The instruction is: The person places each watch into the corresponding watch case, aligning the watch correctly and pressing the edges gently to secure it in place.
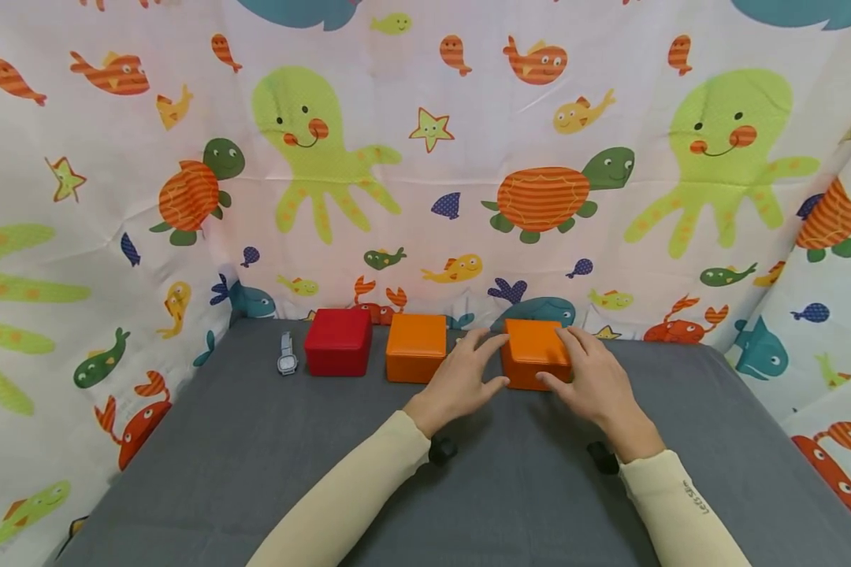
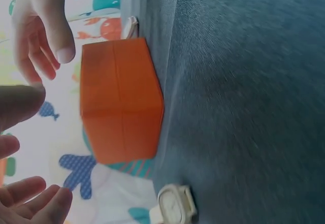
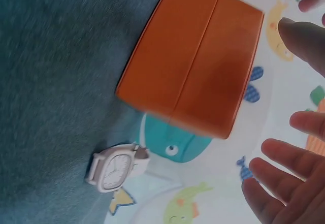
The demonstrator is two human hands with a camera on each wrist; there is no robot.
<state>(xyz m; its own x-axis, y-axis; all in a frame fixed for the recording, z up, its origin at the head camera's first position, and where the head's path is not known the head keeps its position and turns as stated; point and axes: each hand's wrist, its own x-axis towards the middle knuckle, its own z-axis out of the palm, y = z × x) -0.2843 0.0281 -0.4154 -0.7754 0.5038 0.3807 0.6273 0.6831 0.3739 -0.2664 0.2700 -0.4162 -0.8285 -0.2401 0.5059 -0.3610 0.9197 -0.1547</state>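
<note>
An orange box [image 1: 535, 350] with its lid closed sits on the table between my two hands. My left hand [image 1: 461, 379] is beside its left side, fingers spread and gently bent, with nothing in them. On the other side my right hand [image 1: 597, 382] reaches toward the box, its fingers loosely parted and likewise bare. In the left wrist view a gap shows between the fingers and the box [image 2: 122, 97]. The right wrist view has the seam of the box [image 3: 193, 56] in sight, with a pale wristwatch [image 3: 114, 169] close by on the cloth.
Left of the hands stand a second orange box [image 1: 415, 346] and a red box [image 1: 338, 342]. A wristwatch [image 1: 287, 360] lies left of the red one. Another watch [image 2: 172, 206] shows in the left wrist view. Behind the grey table [image 1: 255, 472] hangs a patterned curtain [image 1: 411, 71].
</note>
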